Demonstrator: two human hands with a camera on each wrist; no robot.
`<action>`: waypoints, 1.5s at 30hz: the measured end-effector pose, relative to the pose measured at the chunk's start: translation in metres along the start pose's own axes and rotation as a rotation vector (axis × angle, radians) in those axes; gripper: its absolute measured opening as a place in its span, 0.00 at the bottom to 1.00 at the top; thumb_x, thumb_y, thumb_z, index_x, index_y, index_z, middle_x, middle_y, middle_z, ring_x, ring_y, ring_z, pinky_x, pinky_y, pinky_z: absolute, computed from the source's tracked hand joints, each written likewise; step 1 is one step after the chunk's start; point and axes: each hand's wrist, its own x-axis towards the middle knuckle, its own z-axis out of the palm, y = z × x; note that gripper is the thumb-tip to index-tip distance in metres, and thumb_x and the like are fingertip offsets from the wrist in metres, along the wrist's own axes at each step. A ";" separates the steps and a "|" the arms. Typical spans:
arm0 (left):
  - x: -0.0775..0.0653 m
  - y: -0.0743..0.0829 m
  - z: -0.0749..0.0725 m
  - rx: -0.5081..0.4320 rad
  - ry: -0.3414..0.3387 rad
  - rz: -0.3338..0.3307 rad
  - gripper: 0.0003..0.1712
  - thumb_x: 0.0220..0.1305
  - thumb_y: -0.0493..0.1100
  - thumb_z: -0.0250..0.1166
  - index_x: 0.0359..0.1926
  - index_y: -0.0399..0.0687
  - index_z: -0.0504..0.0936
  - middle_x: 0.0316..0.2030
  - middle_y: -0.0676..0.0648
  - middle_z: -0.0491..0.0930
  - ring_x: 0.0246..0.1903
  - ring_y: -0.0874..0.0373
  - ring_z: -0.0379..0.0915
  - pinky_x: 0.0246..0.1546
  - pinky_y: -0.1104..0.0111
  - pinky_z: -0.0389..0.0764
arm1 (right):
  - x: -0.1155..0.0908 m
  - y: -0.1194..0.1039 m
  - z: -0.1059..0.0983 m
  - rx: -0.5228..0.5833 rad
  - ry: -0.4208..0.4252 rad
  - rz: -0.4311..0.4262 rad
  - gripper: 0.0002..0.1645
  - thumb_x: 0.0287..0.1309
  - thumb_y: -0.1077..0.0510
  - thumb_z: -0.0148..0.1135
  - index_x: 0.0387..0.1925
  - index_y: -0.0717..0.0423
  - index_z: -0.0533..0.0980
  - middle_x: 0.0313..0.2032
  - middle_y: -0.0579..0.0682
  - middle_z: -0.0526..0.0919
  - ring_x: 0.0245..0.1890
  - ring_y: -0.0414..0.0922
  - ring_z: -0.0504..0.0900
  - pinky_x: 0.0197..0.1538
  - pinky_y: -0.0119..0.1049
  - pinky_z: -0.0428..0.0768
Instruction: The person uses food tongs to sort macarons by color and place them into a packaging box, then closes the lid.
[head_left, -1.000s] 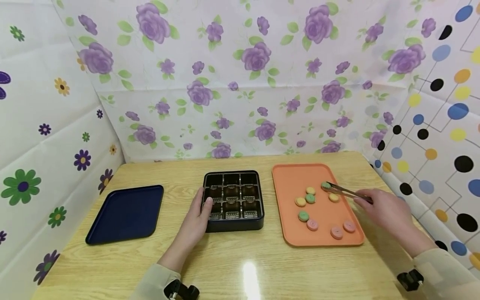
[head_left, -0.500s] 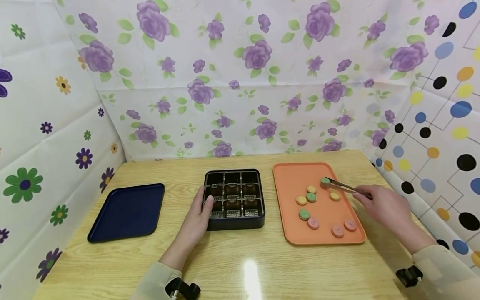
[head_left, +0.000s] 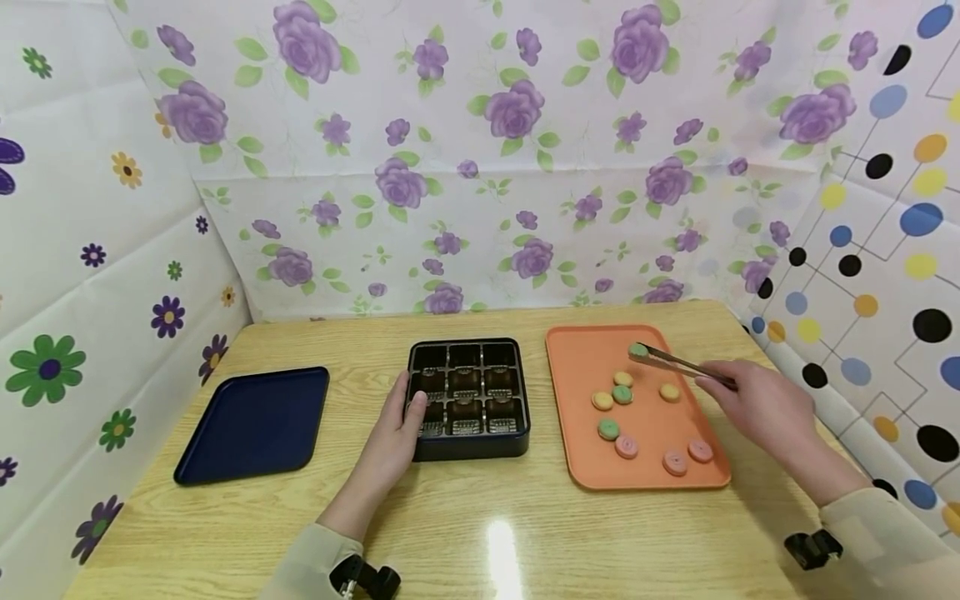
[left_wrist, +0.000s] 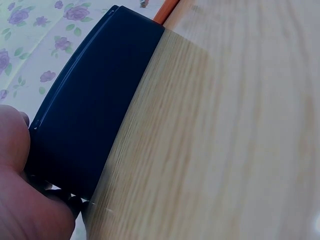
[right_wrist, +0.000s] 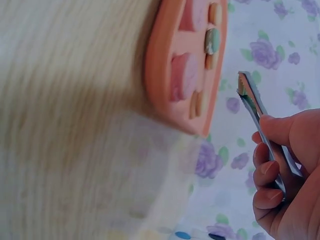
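My right hand (head_left: 768, 417) holds a pair of metal tongs (head_left: 686, 365), its fingers curled round them in the right wrist view. The tips of the tongs (right_wrist: 257, 102) pinch a green macaron (head_left: 638, 351), held over the far part of the orange tray (head_left: 588, 475). My left hand (head_left: 392, 433) grips the left side of a black box (head_left: 472, 448), thumb at the rim and fingers along the outer wall. Clear plastic dividers split the box into several compartments. In the left wrist view the dark box wall (left_wrist: 95, 100) stands beside my thumb.
Yellow macarons (head_left: 602, 401), green macarons (head_left: 608, 429) and pink macarons (head_left: 675, 462) lie on the orange tray. To the left, a dark blue tray (head_left: 255, 425) lies on the wooden table (head_left: 435, 525). Patterned cloth walls (head_left: 465, 208) rise behind and at both sides.
The tongs have lifted the green macaron from the tray's right part and carried it slightly left and away from me. My left hand and the box stay put.
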 end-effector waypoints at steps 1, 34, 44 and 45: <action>0.000 0.000 0.000 -0.002 -0.001 0.000 0.48 0.88 0.70 0.41 0.92 0.55 0.35 0.90 0.42 0.35 0.87 0.40 0.30 0.83 0.37 0.42 | 0.000 -0.002 0.000 -0.001 0.011 -0.004 0.20 0.82 0.44 0.65 0.59 0.52 0.90 0.34 0.47 0.88 0.21 0.43 0.73 0.22 0.41 0.66; 0.000 0.001 0.001 -0.017 0.007 -0.008 0.44 0.92 0.64 0.43 0.92 0.54 0.35 0.89 0.42 0.35 0.87 0.41 0.31 0.83 0.37 0.43 | 0.010 -0.052 0.000 0.026 0.032 -0.085 0.22 0.80 0.45 0.69 0.60 0.55 0.89 0.41 0.52 0.91 0.26 0.42 0.80 0.25 0.41 0.72; 0.001 0.001 0.001 -0.024 0.007 -0.009 0.44 0.92 0.63 0.44 0.92 0.52 0.36 0.89 0.42 0.35 0.87 0.41 0.30 0.83 0.37 0.42 | 0.011 -0.077 0.004 0.052 0.044 -0.150 0.18 0.80 0.46 0.69 0.57 0.51 0.91 0.40 0.48 0.91 0.29 0.41 0.83 0.28 0.43 0.77; 0.001 0.001 0.001 -0.025 0.006 -0.007 0.44 0.92 0.63 0.44 0.92 0.52 0.35 0.89 0.42 0.35 0.87 0.41 0.30 0.83 0.37 0.42 | 0.011 -0.080 0.004 0.054 0.048 -0.155 0.18 0.79 0.46 0.69 0.57 0.51 0.91 0.42 0.49 0.91 0.30 0.41 0.84 0.29 0.43 0.78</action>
